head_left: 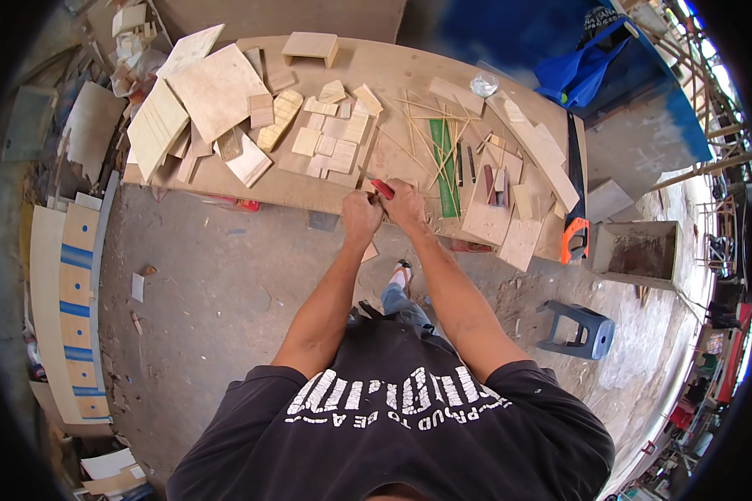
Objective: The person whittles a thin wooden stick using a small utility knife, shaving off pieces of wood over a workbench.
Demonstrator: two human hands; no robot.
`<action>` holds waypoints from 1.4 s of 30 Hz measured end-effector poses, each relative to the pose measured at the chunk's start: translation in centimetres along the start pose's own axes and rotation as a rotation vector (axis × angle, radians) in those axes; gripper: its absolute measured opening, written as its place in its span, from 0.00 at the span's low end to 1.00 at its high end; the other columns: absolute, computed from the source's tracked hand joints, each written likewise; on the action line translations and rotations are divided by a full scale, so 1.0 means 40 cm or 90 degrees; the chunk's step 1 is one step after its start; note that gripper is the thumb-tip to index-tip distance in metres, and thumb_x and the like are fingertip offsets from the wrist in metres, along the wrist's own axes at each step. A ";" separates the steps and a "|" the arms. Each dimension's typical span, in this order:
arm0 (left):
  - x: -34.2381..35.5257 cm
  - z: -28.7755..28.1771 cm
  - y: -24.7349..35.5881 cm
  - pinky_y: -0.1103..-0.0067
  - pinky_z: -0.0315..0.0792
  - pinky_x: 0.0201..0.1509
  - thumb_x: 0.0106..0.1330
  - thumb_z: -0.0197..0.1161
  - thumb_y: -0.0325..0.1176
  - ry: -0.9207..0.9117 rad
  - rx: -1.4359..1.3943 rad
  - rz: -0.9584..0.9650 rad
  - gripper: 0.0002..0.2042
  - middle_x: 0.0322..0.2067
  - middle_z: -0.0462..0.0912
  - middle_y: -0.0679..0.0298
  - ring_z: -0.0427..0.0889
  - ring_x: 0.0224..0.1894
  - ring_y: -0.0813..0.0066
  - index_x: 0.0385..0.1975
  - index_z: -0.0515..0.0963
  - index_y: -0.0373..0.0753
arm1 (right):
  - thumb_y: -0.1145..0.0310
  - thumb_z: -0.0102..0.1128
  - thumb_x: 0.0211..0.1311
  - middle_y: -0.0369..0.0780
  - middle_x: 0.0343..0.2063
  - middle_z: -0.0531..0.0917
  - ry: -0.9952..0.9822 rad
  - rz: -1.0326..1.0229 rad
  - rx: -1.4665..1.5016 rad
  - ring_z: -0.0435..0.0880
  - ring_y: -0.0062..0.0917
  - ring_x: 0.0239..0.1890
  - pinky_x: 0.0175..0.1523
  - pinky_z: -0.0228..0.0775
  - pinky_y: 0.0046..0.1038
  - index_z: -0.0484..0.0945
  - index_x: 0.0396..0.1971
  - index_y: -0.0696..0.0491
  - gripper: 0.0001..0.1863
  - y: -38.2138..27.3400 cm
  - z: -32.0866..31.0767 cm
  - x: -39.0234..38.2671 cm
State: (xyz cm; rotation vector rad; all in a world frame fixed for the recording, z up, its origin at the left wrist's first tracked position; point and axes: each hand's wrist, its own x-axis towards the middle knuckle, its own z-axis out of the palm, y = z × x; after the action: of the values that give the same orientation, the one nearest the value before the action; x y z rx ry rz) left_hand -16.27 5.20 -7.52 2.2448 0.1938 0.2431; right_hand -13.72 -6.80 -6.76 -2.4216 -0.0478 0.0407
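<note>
At the near edge of the workbench (259,196), my two hands are close together. My right hand (404,205) is closed around a red utility knife (382,189), whose thin tip points up and to the left. Just beside it, my left hand (362,217) is closed with its fingers curled in; whatever it pinches is hidden. Beyond the hands lies a flat board with small wooden blocks (326,146) arranged on it. Thin wooden sticks (409,138) are scattered to the right, around a green ruler-like strip (445,167).
Flat wooden panels (219,92) are piled on the bench's left. A handsaw with an orange handle (574,240) lies along its right end, near a long plank (533,150). A blue-grey stool (578,329) and an open box (639,253) stand at the right.
</note>
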 end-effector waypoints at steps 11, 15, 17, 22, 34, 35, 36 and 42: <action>-0.003 0.007 -0.005 0.58 0.75 0.34 0.55 0.65 0.29 0.010 -0.015 0.012 0.09 0.22 0.80 0.39 0.83 0.27 0.41 0.22 0.84 0.29 | 0.65 0.66 0.53 0.51 0.30 0.84 -0.001 -0.064 0.015 0.84 0.50 0.36 0.40 0.77 0.45 0.82 0.29 0.54 0.08 0.015 0.003 0.014; -0.006 0.002 0.005 0.59 0.75 0.34 0.57 0.65 0.30 0.001 -0.023 0.007 0.09 0.22 0.79 0.39 0.83 0.27 0.42 0.23 0.84 0.29 | 0.65 0.66 0.53 0.50 0.30 0.84 -0.016 -0.030 -0.010 0.84 0.50 0.36 0.40 0.76 0.45 0.82 0.29 0.54 0.08 0.012 0.005 0.015; -0.007 -0.001 0.004 0.59 0.75 0.33 0.57 0.65 0.30 -0.005 -0.007 0.009 0.09 0.22 0.79 0.39 0.83 0.27 0.42 0.24 0.84 0.29 | 0.66 0.65 0.53 0.50 0.31 0.84 -0.023 -0.009 -0.020 0.84 0.50 0.37 0.41 0.76 0.46 0.81 0.30 0.53 0.08 0.008 0.007 0.014; -0.008 -0.002 -0.004 0.59 0.75 0.33 0.57 0.65 0.30 -0.004 -0.027 0.012 0.09 0.21 0.79 0.39 0.83 0.26 0.42 0.24 0.84 0.28 | 0.60 0.67 0.56 0.51 0.29 0.84 -0.002 -0.012 -0.014 0.84 0.50 0.35 0.39 0.76 0.46 0.80 0.28 0.54 0.12 0.006 0.012 0.011; -0.009 0.007 -0.004 0.56 0.74 0.34 0.59 0.63 0.29 -0.027 -0.046 -0.009 0.10 0.22 0.78 0.37 0.82 0.28 0.39 0.23 0.83 0.27 | 0.65 0.66 0.55 0.52 0.27 0.83 0.011 -0.100 0.019 0.83 0.50 0.33 0.38 0.76 0.45 0.79 0.27 0.56 0.09 0.045 0.018 0.023; -0.009 0.006 -0.008 0.56 0.74 0.34 0.59 0.63 0.29 -0.024 -0.036 0.004 0.10 0.22 0.78 0.37 0.81 0.28 0.39 0.23 0.83 0.27 | 0.65 0.66 0.55 0.52 0.27 0.83 0.010 -0.100 0.019 0.83 0.50 0.33 0.38 0.76 0.45 0.79 0.27 0.56 0.09 0.042 0.016 0.024; -0.008 0.005 -0.011 0.56 0.73 0.34 0.58 0.63 0.28 -0.020 -0.026 0.017 0.09 0.22 0.78 0.36 0.81 0.28 0.38 0.23 0.83 0.27 | 0.66 0.65 0.55 0.52 0.27 0.82 0.006 -0.114 0.021 0.83 0.50 0.33 0.38 0.75 0.45 0.79 0.28 0.56 0.09 0.040 0.014 0.024; -0.011 0.004 -0.009 0.56 0.74 0.34 0.57 0.62 0.27 -0.017 -0.021 0.016 0.08 0.22 0.78 0.36 0.82 0.28 0.39 0.23 0.83 0.27 | 0.68 0.61 0.55 0.52 0.30 0.82 -0.027 -0.113 0.038 0.83 0.50 0.36 0.42 0.74 0.46 0.77 0.29 0.57 0.07 0.036 0.004 0.020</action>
State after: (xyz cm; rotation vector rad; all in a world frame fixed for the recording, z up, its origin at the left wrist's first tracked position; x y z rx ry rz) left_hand -16.68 5.22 -7.92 2.2172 0.1456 0.2282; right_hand -12.89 -7.73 -7.84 -2.3469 -0.2757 0.0121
